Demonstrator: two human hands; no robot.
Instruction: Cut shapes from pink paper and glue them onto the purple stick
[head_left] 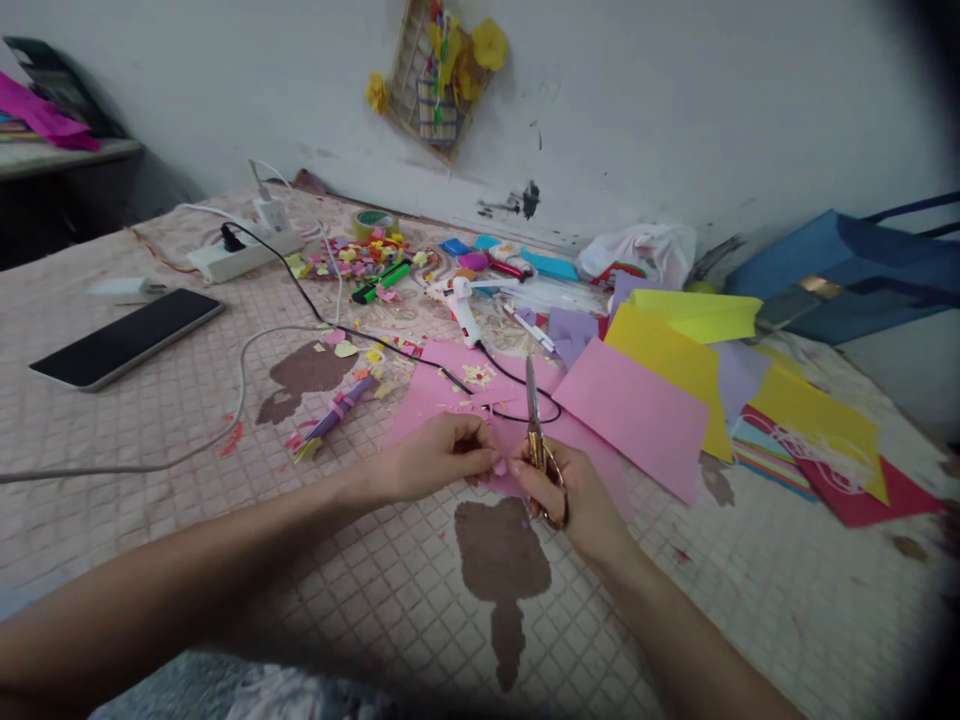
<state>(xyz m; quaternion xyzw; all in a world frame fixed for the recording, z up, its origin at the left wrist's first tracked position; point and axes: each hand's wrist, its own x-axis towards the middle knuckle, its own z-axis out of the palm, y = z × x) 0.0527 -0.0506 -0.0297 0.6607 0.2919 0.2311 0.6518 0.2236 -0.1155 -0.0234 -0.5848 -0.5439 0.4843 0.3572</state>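
Gold-handled scissors (pixel 535 430) point upward in my right hand (pixel 581 500), whose fingers are closed around the handle loops. My left hand (pixel 435 455) pinches a small pink paper piece (pixel 501 465), and the fingertips of both hands meet close to it. Much of that piece is hidden by the fingers. Under and behind the hands lies a pink sheet (pixel 420 395) with pale paper scraps (pixel 478 375) on it. Left of my left hand rests a rolled purple paper piece (pixel 341 410) with a pink band around it.
A white glue gun (pixel 463 310) trails a black cord across the pink sheet. Coloured sheets (pixel 637 410) overlap at the right, near a blue bag (pixel 847 270). At the left are a phone (pixel 131 335) and a power strip (pixel 244 253). A green cutter (pixel 382 282) lies near paper cutouts.
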